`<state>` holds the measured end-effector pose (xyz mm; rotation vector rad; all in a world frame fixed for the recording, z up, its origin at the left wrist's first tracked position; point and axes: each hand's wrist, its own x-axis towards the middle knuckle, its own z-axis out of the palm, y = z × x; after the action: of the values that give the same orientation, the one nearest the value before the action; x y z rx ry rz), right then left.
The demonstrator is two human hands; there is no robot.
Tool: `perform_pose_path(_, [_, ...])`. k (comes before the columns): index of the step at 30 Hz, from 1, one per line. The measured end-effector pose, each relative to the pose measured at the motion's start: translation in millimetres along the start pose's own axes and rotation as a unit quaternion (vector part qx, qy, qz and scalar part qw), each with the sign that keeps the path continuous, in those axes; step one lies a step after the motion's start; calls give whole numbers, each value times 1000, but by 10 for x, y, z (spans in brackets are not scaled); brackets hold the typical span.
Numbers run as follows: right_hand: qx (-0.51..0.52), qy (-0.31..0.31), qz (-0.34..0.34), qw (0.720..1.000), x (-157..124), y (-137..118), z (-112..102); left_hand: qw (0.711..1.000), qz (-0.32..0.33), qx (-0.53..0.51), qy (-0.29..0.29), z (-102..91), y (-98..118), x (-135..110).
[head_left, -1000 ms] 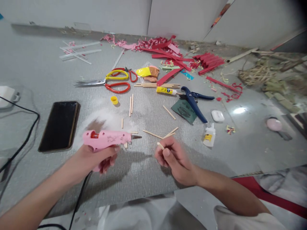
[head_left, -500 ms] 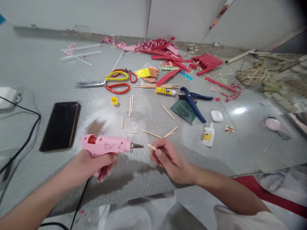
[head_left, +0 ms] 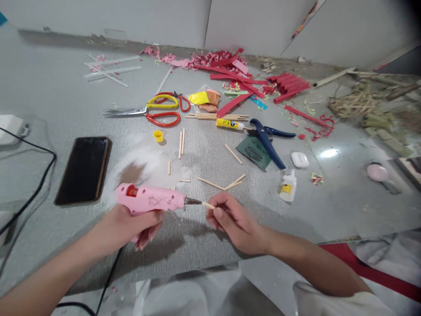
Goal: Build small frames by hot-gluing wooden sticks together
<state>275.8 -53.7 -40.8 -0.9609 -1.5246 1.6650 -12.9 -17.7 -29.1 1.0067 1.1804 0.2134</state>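
My left hand (head_left: 140, 226) is wrapped round the handle of a pink glue gun (head_left: 154, 198), its metal nozzle pointing right. Between the thumb and fingers of my right hand (head_left: 232, 221) is a short wooden stick (head_left: 208, 205). The nozzle tip meets the stick's left end, or comes very close to it; I cannot tell whether they touch. Thin glue strings hang below the gun's front. Just beyond my hands, several cut sticks lie on the table, among them a V-shaped group (head_left: 212, 183) and an upright-lying pair (head_left: 182, 144).
A phone (head_left: 83, 170) lies at left. Farther back are scissors (head_left: 161, 112), a yellow cap (head_left: 158, 136), a glue tube (head_left: 229, 124), blue cutters (head_left: 269, 142) on green sandpaper (head_left: 253, 152), and red paper strips (head_left: 237, 81). A white glue bottle (head_left: 288, 186) lies at right. The gun's black cord (head_left: 110, 278) drops over the front edge.
The glue gun in my left hand has moved slightly right, closing the gap between its nozzle and the stick's end. My right hand has barely moved. The view has shifted a little.
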Motion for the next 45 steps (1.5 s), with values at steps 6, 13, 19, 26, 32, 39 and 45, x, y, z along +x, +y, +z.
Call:
perform_pose_path(6, [-1, 4, -10, 1000, -7, 17, 8, 1000, 6, 7, 2, -2, 3, -13])
perform_pose_path(13, [-3, 1, -6, 1000, 4, -13, 8, 1000, 0, 15, 9, 7, 18, 7])
perform_pose_path(19, [15, -2, -10, 1000, -3, 14, 4, 1000, -7, 6, 2, 6, 8, -3])
perform_pose_path(26, [29, 1, -11, 1000, -3, 28, 16, 1000, -22, 18, 14, 49, 72, -9])
perform_pose_path(32, [17, 1, -16, 1000, 10, 10, 31, 999, -14, 29, 18, 85, 193, -90])
perform_pose_path(39, [26, 3, -30, 999, 9, 11, 29, 997, -13, 74, 26, 130, 190, -61])
perform_pose_path(45, [41, 27, -67, 997, -15, 17, 1, 980, 75, 92, 162, -148, 284, -70])
